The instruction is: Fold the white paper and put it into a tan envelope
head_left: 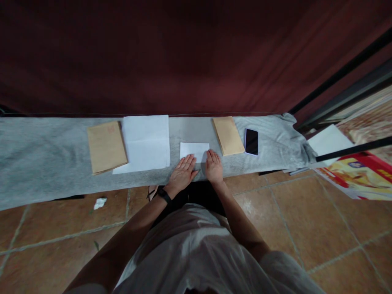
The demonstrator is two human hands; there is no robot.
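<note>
A small white sheet of paper (194, 148), seemingly folded, lies on the grey cloth in front of me. My left hand (183, 172) rests flat on its lower left part, fingers stretched and thumb held out. At the paper's right edge my right hand (214, 167) lies with its fingers extended and touching the sheet. Neither hand grips anything. Left of them is a stack of larger white sheets (146, 141), with a stack of brown paper envelopes (107, 147) beside it. More brown envelopes (228, 135) lie just right of my right hand.
A phone (251, 142) with a dark screen lies right of the envelopes. The narrow table has a grey cloth (45, 159), backed by a dark red curtain (183, 57). A red and yellow box (364, 173) stands at right; a crumpled white scrap (100, 203) is on the tiles.
</note>
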